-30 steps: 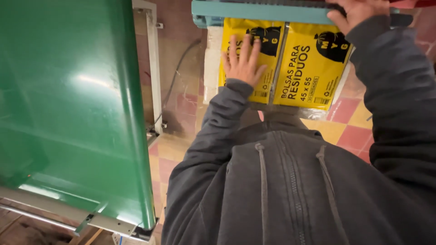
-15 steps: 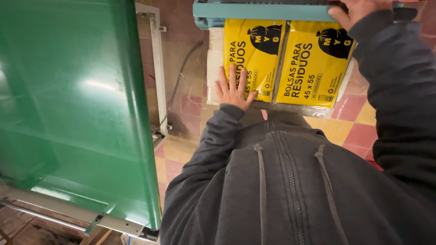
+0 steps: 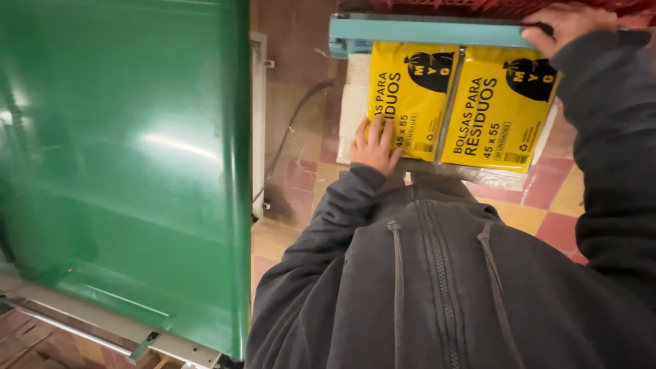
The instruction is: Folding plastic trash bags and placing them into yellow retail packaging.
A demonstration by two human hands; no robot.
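Two yellow bag packs (image 3: 458, 106) are seen under one teal bar (image 3: 427, 31). One pack is pressed flat by the open left hand (image 3: 374, 147); the bar is gripped by the right hand (image 3: 564, 26).

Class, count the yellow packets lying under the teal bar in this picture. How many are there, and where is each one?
2. The left yellow packet lies under the teal bar, with the left hand flat on its lower corner. The right yellow packet lies beside it, below the right hand on the bar. Others may be hidden beneath.

Dark grey zip-up hoodie (image 3: 437, 287), long sleeves, hanging drawstrings
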